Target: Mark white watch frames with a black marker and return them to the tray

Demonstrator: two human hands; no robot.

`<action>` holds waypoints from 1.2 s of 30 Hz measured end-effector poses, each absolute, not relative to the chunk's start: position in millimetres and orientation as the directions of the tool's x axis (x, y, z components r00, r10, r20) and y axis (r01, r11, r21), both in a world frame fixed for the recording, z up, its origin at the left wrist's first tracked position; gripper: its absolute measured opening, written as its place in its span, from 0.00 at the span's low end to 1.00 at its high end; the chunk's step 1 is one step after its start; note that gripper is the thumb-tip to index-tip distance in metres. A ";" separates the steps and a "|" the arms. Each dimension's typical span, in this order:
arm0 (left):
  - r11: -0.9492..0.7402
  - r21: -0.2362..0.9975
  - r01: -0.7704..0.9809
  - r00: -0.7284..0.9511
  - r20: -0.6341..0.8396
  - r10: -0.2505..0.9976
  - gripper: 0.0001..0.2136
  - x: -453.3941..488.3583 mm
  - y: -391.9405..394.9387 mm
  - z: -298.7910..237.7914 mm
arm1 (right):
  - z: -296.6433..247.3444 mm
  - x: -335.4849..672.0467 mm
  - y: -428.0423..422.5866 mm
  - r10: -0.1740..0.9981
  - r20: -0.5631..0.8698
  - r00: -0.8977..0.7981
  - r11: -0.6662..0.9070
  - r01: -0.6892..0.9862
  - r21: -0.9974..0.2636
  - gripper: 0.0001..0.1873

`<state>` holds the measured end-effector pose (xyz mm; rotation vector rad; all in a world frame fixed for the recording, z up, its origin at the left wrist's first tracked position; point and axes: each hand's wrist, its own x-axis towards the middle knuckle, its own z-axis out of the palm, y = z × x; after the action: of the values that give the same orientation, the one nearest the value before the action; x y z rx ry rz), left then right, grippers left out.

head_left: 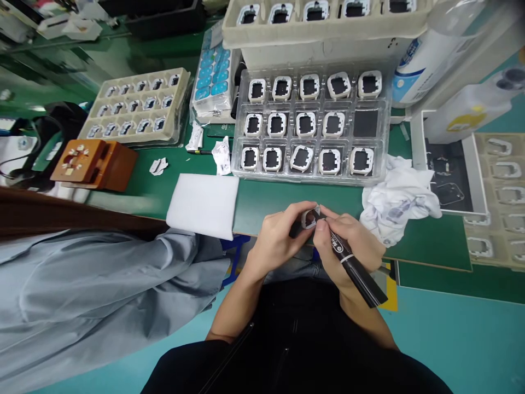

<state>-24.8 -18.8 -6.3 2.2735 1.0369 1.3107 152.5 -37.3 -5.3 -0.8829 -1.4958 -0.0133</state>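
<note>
- Head view. Left-hand grip, bare: fingers and thumb clamped on a small white rounded-square frame, over the near edge of the desk.
- Right-hand grip, bare: closed around a thick black marker pen with white lettering and a pale band; pen slants from the frame toward the near right. Contact between tip and frame: cannot tell.
- Green-topped desk, running left to right beyond both hands.
- Clear plastic compartment tray, on the desk, far side of the hands; carries fourteen white rounded-square frames with dark openings, in three rows, some tilted.
- Beige moulded tray, far centre, with similar frames; beige moulded tray, far left, with three rows of parts.
- Flat white foam sheet, left of the hands, at the near edge.
- Crumpled white cloth with dark smudges, right of the hands.
- Shallow white open box with dark lining, right of the cloth.
- Orange-brown block-shaped fixture, left.
- Loose grey-blue sleeve of another person, near left.
</note>
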 end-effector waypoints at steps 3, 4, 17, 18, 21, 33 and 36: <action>-0.685 0.585 0.435 0.322 0.610 0.725 0.18 -25.4 -19.1 -5.4 | -6.8 152.9 -37.0 0.533 0.830 0.163 0.684 0.493 -0.537 0.11; -0.681 0.590 0.434 0.325 0.603 0.729 0.18 -25.7 -19.1 -5.1 | -7.4 153.2 -36.7 0.549 0.816 0.182 0.678 0.474 -0.562 0.11; -0.654 0.653 0.382 0.318 0.572 0.757 0.20 -26.2 -18.5 -3.4 | -11.8 156.1 -33.1 0.531 0.828 0.178 0.714 0.432 -0.551 0.09; -0.651 0.657 0.380 0.316 0.570 0.759 0.19 -26.2 -18.5 -3.5 | -11.7 156.2 -33.0 0.535 0.825 0.183 0.710 0.433 -0.556 0.09; -0.649 0.662 0.375 0.316 0.567 0.761 0.18 -26.4 -17.9 -4.2 | -9.3 156.3 -32.0 0.550 0.813 0.191 0.690 0.444 -0.571 0.09; -0.646 0.673 0.361 0.321 0.561 0.763 0.18 -27.9 -16.7 -6.0 | -7.8 156.6 -31.2 0.551 0.811 0.199 0.699 0.420 -0.578 0.08; -0.639 0.679 0.361 0.322 0.552 0.769 0.19 -27.9 -16.6 -5.3 | -6.9 156.3 -30.7 0.548 0.813 0.196 0.694 0.436 -0.573 0.08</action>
<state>-27.9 -16.6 -5.3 2.1581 0.9977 1.2596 156.3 -30.7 -6.9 -0.8769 -1.4263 0.0947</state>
